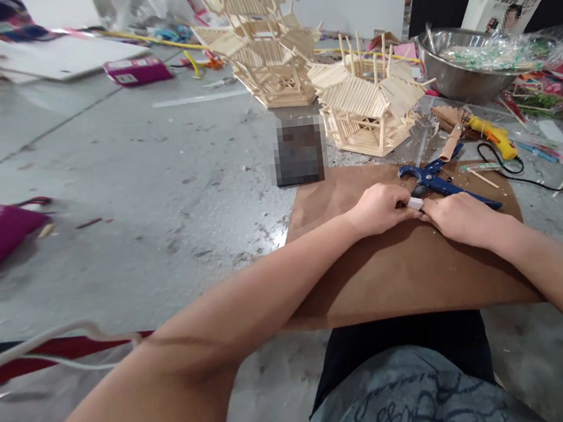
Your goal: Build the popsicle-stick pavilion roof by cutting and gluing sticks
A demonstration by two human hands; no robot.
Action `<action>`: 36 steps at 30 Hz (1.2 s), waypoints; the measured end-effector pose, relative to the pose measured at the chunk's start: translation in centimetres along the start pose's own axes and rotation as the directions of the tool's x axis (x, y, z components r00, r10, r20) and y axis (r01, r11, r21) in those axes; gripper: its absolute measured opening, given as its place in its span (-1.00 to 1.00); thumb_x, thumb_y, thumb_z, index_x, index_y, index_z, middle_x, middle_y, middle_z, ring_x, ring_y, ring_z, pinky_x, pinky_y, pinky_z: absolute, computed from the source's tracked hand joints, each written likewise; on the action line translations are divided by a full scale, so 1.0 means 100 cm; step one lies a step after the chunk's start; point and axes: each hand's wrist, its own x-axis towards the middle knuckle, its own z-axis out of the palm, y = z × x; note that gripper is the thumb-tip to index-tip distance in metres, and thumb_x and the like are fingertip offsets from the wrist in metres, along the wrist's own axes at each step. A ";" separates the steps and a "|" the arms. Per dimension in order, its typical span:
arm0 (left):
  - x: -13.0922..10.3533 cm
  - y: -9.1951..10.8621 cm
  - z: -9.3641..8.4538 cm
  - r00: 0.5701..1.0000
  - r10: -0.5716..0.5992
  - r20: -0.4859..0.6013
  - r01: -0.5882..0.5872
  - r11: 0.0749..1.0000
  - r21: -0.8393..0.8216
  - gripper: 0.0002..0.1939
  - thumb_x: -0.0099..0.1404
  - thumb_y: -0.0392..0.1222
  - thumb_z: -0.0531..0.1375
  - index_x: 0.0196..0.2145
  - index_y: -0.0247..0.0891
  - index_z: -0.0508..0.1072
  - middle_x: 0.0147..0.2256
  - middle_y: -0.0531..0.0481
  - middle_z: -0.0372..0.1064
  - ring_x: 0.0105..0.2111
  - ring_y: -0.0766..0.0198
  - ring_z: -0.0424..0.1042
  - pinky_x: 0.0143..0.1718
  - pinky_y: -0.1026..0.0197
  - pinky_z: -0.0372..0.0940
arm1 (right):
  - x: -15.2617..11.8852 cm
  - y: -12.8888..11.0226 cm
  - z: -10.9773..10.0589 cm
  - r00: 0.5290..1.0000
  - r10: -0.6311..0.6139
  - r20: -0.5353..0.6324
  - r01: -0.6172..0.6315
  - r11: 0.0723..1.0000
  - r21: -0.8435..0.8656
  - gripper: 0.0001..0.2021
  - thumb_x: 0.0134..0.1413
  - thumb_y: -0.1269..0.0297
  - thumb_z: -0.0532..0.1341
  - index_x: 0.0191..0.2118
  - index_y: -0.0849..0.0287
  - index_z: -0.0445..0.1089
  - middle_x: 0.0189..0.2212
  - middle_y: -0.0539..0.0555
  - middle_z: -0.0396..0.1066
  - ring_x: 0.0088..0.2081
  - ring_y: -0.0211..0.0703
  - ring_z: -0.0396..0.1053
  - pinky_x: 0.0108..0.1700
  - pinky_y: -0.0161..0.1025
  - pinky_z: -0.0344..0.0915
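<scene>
Left hand (381, 210), right hand (465, 220) pinching white piece (415, 203) (blue cutters (442, 184) just beyond); stick pavilion (365, 98), glue gun (495, 137) farther.

One white piece (415, 203), one cutter (429, 178), two stick models (270, 58) (360, 95).

The shirt (406, 396) was of a grey-blue colour, and on its front there was dark lettering (428, 391) in a looping, handwritten style, of which not every word could be read. Below the shirt was a very dark garment (409, 332), almost black, and both forearms (269, 283) were bare
</scene>
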 end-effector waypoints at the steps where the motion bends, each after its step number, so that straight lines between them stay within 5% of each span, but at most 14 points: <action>1: 0.000 0.000 0.000 1.000 -0.007 -0.005 0.007 1.000 0.011 -0.77 0.12 -0.11 0.19 -0.56 -0.34 0.38 -0.56 0.03 0.33 -0.54 0.38 0.26 -0.51 0.34 0.07 | 0.000 0.000 0.000 1.000 0.003 -0.011 -0.003 1.000 0.005 -0.69 0.23 0.21 -0.13 -0.18 0.24 0.28 -0.34 0.19 0.46 -0.38 -0.09 0.43 -0.48 -0.28 0.10; 11: -0.001 -0.007 -0.005 0.999 -0.028 -0.046 0.031 0.996 0.080 -0.81 0.11 -0.13 0.20 -0.52 -0.32 0.41 -0.51 0.01 0.37 -0.49 0.36 0.30 -0.44 0.33 0.13 | 0.000 -0.009 0.003 0.976 0.097 -0.192 -0.108 0.993 -0.046 -0.68 0.24 0.32 -0.18 -0.22 0.25 0.30 -0.39 0.14 0.40 -0.34 -0.20 0.36 -0.46 -0.30 -0.02; 36: 0.003 -0.011 -0.003 0.999 -0.026 -0.043 0.028 0.997 0.069 -0.84 0.09 -0.18 0.21 -0.54 -0.32 0.40 -0.53 0.04 0.35 -0.52 0.39 0.27 -0.47 0.35 0.10 | 0.005 -0.005 0.002 0.995 0.081 -0.062 -0.081 0.997 -0.006 -0.67 0.23 0.31 -0.18 -0.15 0.25 0.28 -0.32 0.17 0.43 -0.34 -0.11 0.41 -0.45 -0.27 0.10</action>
